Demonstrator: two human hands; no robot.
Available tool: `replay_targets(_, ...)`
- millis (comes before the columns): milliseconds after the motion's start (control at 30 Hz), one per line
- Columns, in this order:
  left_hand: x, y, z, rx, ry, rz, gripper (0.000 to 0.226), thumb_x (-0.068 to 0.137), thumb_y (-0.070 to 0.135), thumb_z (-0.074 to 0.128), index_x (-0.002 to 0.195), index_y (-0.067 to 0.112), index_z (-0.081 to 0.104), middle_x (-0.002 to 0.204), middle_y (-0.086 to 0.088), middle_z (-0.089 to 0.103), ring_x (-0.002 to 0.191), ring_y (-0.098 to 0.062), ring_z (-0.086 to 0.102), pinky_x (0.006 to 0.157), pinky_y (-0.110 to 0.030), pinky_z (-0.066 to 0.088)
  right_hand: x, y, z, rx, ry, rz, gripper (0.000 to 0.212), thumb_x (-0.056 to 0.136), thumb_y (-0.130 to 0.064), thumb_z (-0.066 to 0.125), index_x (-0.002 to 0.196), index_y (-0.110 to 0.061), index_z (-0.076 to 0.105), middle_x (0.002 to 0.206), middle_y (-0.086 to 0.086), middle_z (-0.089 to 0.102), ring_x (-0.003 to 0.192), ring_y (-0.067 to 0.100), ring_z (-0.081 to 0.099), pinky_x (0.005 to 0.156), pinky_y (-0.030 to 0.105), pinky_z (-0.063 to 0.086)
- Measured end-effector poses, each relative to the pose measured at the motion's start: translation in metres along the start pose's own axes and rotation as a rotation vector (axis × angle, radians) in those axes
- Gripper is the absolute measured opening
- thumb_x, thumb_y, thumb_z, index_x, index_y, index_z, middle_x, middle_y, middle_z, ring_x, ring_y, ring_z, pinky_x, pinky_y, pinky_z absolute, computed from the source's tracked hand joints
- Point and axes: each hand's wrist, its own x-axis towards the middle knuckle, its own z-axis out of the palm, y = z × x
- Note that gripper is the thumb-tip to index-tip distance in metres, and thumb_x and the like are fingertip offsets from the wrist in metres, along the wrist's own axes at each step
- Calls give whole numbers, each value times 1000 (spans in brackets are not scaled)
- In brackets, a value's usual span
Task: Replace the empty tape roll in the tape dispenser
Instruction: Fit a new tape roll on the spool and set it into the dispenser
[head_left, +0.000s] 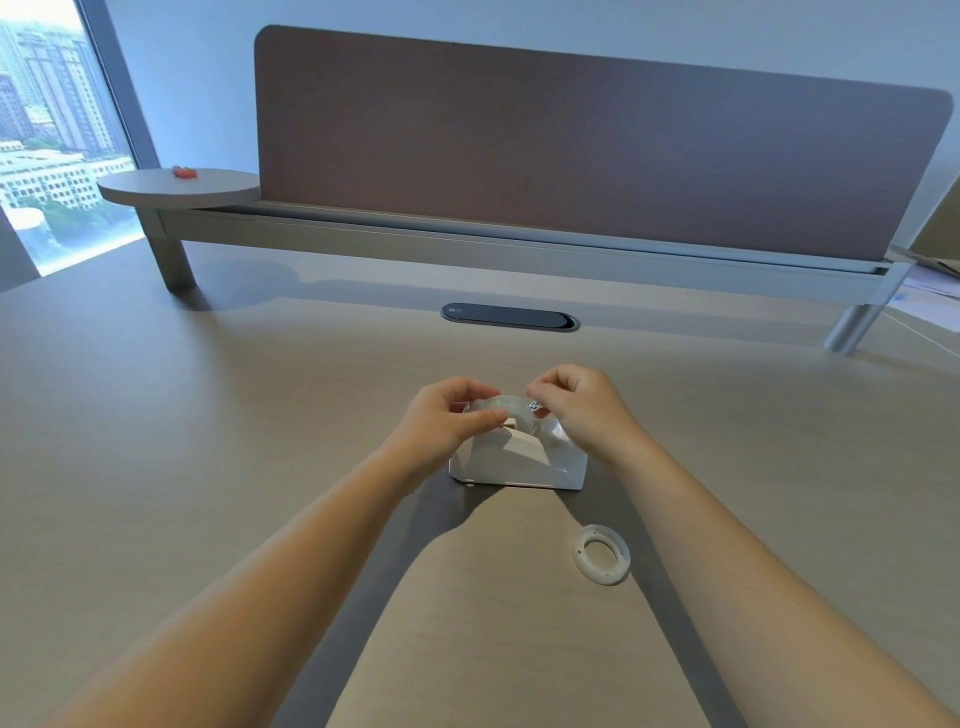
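We had the white plastic tape dispenser (517, 460) standing on the pale wood-grain desk (208, 415), a little past centre toward twelve o'clock, with its long axis running from nine to three. The clear, full roll of tape (511, 408) sat upright at the top of it, over the cradle; we could not tell whether it was fully seated, because our fingers hid the hub. Our left hand (447, 415) came at the roll from nine o'clock and our right hand (576, 408) from three, so the roll lay directly between the two grips, about equally near to each.

Both hands were nearly closed. The left thumb and forefinger pinched the roll's near rim. The right fingertips were drawn tight at the roll's three o'clock edge, on what looked like the printed end tab of the tape, though it was too small to be sure.

The spent, translucent white core ring (601, 554) lay flat on the desk at about five o'clock from the dispenser, well apart from it, so we judged the old roll already out.
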Motion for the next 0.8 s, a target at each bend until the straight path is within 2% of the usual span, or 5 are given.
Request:
replay_targets(200, 0, -2, 3, 46, 2, 20, 39, 73, 15, 67, 110, 10, 55, 105, -5, 55, 100, -19, 50, 84, -29, 40, 4, 5, 2, 227, 28, 39, 11, 77, -3, 63, 77, -12, 56, 63, 0, 47, 59, 10, 48, 42, 6, 38)
replay_targets(367, 1, -3, 3, 46, 24, 16, 36, 74, 16, 67, 108, 10, 57, 106, -5, 56, 102, -20, 49, 85, -29, 39, 6, 10, -9, 204, 125, 0, 18, 78, 4, 55, 93, -3, 62, 55, 1, 41, 51, 11, 43, 53, 21, 41)
replay_targets(533, 0, -4, 3, 75, 31, 21, 36, 73, 16, 67, 108, 11, 57, 105, -3, 55, 103, -19, 49, 89, -30, 40, -1, 14, -23, -108, 245, -214, 23, 82, 0, 49, 96, -12, 62, 59, -4, 45, 55, 12, 43, 49, 11, 37)
replay_targets(700, 0, -5, 2, 104, 32, 32, 36, 74, 18, 66, 109, 11, 57, 106, -4, 56, 105, -21, 50, 91, -32, 41, -13, 29, -33, -364, 280, -382, 25, 86, -4, 42, 98, -6, 64, 90, 12, 68, 80, 27, 57, 70, 29, 37)
replay_targets(800, 0, -5, 3, 114, 36, 40, 35, 74, 19, 66, 108, 12, 57, 107, -4, 57, 104, -21, 50, 92, -34, 41, -17, 37, -32, -357, 321, -463, 36, 78, -9, 35, 90, -5, 69, 63, -6, 48, 66, 24, 47, 58, 24, 31)
